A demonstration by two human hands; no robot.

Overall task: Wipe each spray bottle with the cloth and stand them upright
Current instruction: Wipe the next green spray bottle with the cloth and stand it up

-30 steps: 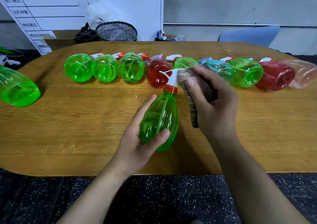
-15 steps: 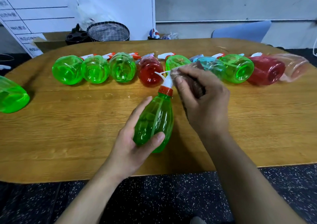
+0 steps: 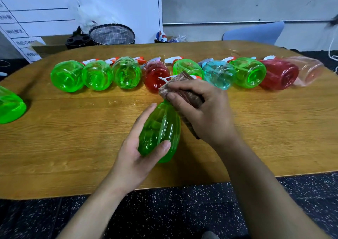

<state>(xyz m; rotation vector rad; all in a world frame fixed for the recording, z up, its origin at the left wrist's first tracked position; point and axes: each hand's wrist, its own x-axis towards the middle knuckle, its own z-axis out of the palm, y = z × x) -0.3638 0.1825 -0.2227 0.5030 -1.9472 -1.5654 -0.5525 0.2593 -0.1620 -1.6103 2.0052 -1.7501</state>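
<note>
Wiping bottle top, cloth now over the head.
We're gripping bottle (image 3: 161,130) in left hand (image 3: 136,158); right hand (image 3: 203,109) pinching cloth (image 3: 184,90), just slid up from neck; standing upright pending.

A wooden desk (image 3: 73,138) with rounded corners stands on a dark speckled floor (image 3: 164,216). Behind its far edge sit a round mesh basket (image 3: 112,34), a black object (image 3: 77,39) just to its left, and a cardboard box (image 3: 49,44), with a white board (image 3: 33,13) of ruled lines leaning at the far left. A pale blue chair back (image 3: 254,33) shows at the far right, against a grey wall (image 3: 237,1)
</note>
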